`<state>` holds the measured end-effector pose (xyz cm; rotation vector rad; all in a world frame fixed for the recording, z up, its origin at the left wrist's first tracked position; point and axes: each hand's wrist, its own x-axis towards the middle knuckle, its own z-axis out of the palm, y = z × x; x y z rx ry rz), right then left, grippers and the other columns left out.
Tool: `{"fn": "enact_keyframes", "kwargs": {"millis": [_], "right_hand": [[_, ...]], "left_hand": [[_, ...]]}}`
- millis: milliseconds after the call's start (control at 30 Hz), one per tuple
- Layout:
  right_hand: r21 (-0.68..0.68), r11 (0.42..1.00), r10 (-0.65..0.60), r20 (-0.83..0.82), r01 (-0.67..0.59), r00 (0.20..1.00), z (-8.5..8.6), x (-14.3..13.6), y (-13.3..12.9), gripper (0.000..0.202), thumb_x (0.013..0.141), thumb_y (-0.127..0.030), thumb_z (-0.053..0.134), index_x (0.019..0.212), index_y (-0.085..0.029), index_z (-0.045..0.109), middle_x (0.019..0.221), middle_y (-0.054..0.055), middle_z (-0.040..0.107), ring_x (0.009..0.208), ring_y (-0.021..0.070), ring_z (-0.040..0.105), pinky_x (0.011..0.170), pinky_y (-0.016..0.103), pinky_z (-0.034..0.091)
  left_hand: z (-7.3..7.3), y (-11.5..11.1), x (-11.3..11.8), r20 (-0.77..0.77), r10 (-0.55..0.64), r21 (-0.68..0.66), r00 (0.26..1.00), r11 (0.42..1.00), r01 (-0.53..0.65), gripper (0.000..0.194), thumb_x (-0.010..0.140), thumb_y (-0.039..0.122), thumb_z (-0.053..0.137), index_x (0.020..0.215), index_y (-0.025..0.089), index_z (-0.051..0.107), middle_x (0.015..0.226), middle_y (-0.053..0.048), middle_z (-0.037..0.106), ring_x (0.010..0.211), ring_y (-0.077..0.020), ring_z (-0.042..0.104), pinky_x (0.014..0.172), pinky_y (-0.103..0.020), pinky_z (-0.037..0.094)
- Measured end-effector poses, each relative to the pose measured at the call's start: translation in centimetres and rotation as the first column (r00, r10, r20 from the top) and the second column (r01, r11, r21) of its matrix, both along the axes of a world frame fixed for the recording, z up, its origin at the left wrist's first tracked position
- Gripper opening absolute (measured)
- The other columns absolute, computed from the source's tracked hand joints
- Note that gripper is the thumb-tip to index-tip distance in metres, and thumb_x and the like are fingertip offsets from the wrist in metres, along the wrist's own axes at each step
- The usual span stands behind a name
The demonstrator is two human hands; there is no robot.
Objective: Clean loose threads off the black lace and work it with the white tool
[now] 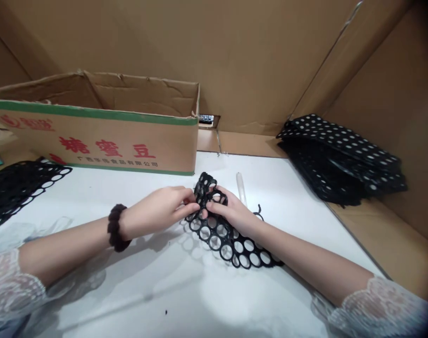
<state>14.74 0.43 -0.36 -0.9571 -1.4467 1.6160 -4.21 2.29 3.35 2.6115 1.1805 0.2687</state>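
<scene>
A strip of black mesh with rows of round holes is bunched up between both my hands, over the white tabletop. My left hand pinches the bunched part from the left, thumb and forefinger closed on its edge. From the right, my right hand grips the same bunch, its thumb pressed on top and its other fingers behind, partly hidden. The lower end of the mesh hangs down to the right, passing under my right forearm. Just behind my right hand lies a thin, clear, pen-like stick.
An open cardboard box with red characters stands at the back left. More black holed mesh lies at the left edge. Black sheets with white dots are stacked at the right. Cardboard walls enclose the white table.
</scene>
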Motion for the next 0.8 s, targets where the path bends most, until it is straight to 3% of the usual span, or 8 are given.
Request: {"fn": "enact_keyframes", "kwargs": {"millis": [67,167,233,333,467,533,667,800], "right_hand": [[0.035,0.999,-0.011,-0.008,0.012,1.000,-0.2,0.1,0.0,0.019,0.076,-0.021,0.053,0.092,-0.019,0.043,0.069,-0.003,0.060,0.068,0.0112,0.056,0.068,0.025,0.043],[0.015,0.998,-0.054,-0.028,0.054,0.998,-0.4,0.0,0.0,0.022,0.076,-0.025,0.055,0.093,-0.020,0.043,0.074,-0.002,0.059,0.072,0.0119,0.057,0.072,0.027,0.044],[0.002,0.998,-0.066,-0.040,0.066,0.997,-0.5,0.0,0.0,0.023,0.076,-0.028,0.056,0.093,-0.020,0.043,0.075,-0.002,0.058,0.071,0.0122,0.057,0.071,0.028,0.045],[0.005,0.999,-0.035,-0.031,0.036,0.999,-0.5,-0.3,-0.2,0.031,0.075,-0.034,0.059,0.095,-0.021,0.040,0.076,-0.002,0.057,0.070,0.0129,0.057,0.069,0.030,0.046],[0.047,0.994,-0.098,0.047,0.096,0.994,-0.4,-0.6,-0.5,0.044,0.066,-0.033,0.068,0.097,-0.022,0.040,0.086,0.000,0.057,0.081,0.0148,0.057,0.076,0.031,0.046],[0.048,0.991,-0.124,0.060,0.121,0.990,-0.5,-0.5,-0.4,0.042,0.067,-0.033,0.067,0.097,-0.022,0.041,0.089,0.001,0.057,0.083,0.0153,0.057,0.077,0.031,0.046],[0.027,0.989,-0.148,0.027,0.147,0.989,-0.9,-0.3,-0.2,0.034,0.072,-0.033,0.062,0.096,-0.021,0.041,0.091,0.002,0.059,0.082,0.0155,0.058,0.076,0.033,0.047],[0.051,0.985,-0.168,0.021,0.167,0.986,-0.8,-0.4,-0.2,0.029,0.073,-0.030,0.061,0.092,-0.020,0.041,0.095,0.003,0.058,0.087,0.0150,0.057,0.081,0.033,0.046]], "left_hand": [[-0.3,-0.4,0.3,0.105,0.010,-0.222,0.994,0.975,0.013,0.030,0.085,0.041,0.036,0.085,0.022,0.059,0.080,0.001,0.063,0.069,-0.0127,0.055,0.062,-0.023,0.040],[-0.2,-0.8,0.2,0.248,0.067,-0.339,0.966,0.941,0.022,0.030,0.085,0.042,0.037,0.087,0.023,0.060,0.086,0.002,0.064,0.076,-0.0123,0.056,0.067,-0.022,0.041],[-0.5,-1.2,0.2,0.305,0.106,-0.304,0.947,0.953,-0.009,0.025,0.083,0.040,0.043,0.089,0.021,0.059,0.088,0.002,0.063,0.078,-0.0122,0.056,0.067,-0.021,0.041],[-1.4,-2.0,0.6,0.335,0.131,-0.138,0.933,0.986,-0.089,0.019,0.081,0.036,0.048,0.087,0.019,0.057,0.085,0.000,0.061,0.076,-0.0124,0.055,0.066,-0.022,0.041],[-2.3,-2.8,1.0,0.343,0.000,0.091,0.939,0.995,-0.033,0.016,0.083,0.027,0.047,0.092,0.018,0.056,0.094,-0.003,0.058,0.084,-0.0127,0.054,0.075,-0.024,0.042],[-2.2,-2.8,1.0,0.349,-0.021,0.087,0.937,0.996,-0.010,0.018,0.084,0.026,0.045,0.098,0.019,0.055,0.099,-0.003,0.057,0.087,-0.0120,0.054,0.077,-0.023,0.042],[-2.0,-2.3,0.8,0.401,0.110,-0.015,0.909,0.993,-0.113,0.019,0.082,0.029,0.048,0.099,0.021,0.053,0.090,0.000,0.060,0.080,-0.0102,0.056,0.071,-0.021,0.044],[-1.9,-1.9,0.6,0.366,0.149,0.021,0.918,0.986,-0.168,0.021,0.075,0.032,0.056,0.091,0.020,0.056,0.088,0.000,0.061,0.078,-0.0121,0.056,0.071,-0.023,0.044]]}}
